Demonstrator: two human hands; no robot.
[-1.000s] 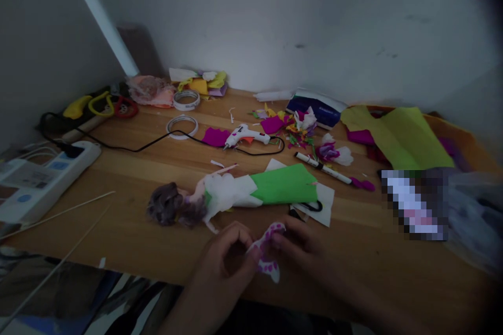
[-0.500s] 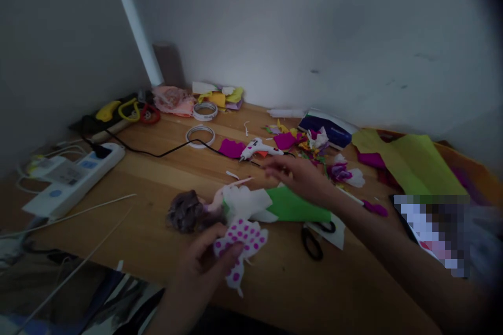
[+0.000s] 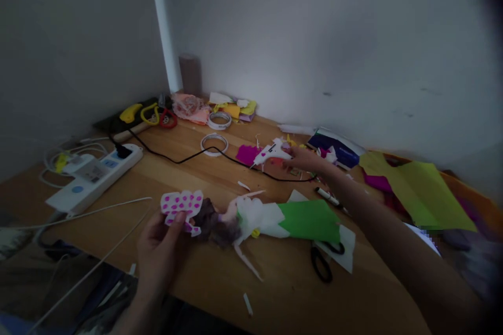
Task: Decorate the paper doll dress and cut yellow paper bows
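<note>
A white paper cutout with magenta dots [image 3: 184,203] is pinched between the thumb and fingers of my left hand [image 3: 163,235], just beside the doll's dark hair. The doll [image 3: 255,217] lies on its back on the table, in a white top and a green skirt, its arms spread. At the far side, my right hand [image 3: 301,161] is closed round the handle of a white hot glue gun [image 3: 271,153], whose nozzle points left. Part of its grip is hidden behind my fingers. Black-handled scissors [image 3: 321,266] lie by the skirt, blades under white paper.
A power strip [image 3: 94,180] with cables stands at the left. The glue gun's black cord [image 3: 176,161] crosses the table. Tape rolls [image 3: 214,136], paper scraps and a marker [image 3: 328,196] lie about. Yellow-green crepe paper [image 3: 424,183] is at the right, against the wall side.
My left hand has carried the dotted cutout left, from over the doll's body to beside its head. My right hand has reached forward onto the glue gun's handle, and the cord has shifted.
</note>
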